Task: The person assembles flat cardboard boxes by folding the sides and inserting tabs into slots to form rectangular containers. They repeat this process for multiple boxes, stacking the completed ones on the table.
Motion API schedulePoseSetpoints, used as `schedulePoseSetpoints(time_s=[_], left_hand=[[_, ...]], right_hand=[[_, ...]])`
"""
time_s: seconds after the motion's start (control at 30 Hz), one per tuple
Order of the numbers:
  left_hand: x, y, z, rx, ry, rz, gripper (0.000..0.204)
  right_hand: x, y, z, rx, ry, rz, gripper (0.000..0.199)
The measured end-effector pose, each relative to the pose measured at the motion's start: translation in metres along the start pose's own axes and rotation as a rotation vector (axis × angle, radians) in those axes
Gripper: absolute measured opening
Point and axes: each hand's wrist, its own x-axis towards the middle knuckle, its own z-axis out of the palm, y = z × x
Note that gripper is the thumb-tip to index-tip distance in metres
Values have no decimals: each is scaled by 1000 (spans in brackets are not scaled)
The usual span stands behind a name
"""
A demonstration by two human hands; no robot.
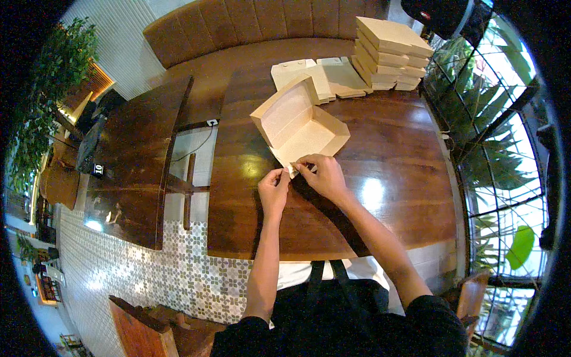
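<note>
A brown cardboard box (295, 138) sits on the dark wooden table with its lid raised toward the far left. At its near corner a small pale flap (292, 171) shows between my fingertips. My left hand (275, 188) pinches this corner from the left, thumb and forefinger together. From the right, my right hand (323, 176) is closed on the same corner, fingers bent. The fingertips of both hands nearly meet there, and they hide part of the fold.
Flat cardboard blanks (339, 79) lie at the table's far side, beside a tall stack of folded boxes (392, 56). A brown padded bench (262, 27) runs behind. A second wooden table (137, 172) stands left, across a gap. A gridded window (493, 160) borders the right.
</note>
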Motion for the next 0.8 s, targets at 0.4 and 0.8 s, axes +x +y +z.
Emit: schedulePoseSetpoints(time_s=[0.4, 0.8], left_hand=[[-2, 5, -6, -119, -16, -121, 23], [4, 8, -13, -268, -102, -203, 32]], right_hand=[[41, -1, -1, -72, -324, -39, 22], [52, -3, -1, -92, -418, -63, 22]])
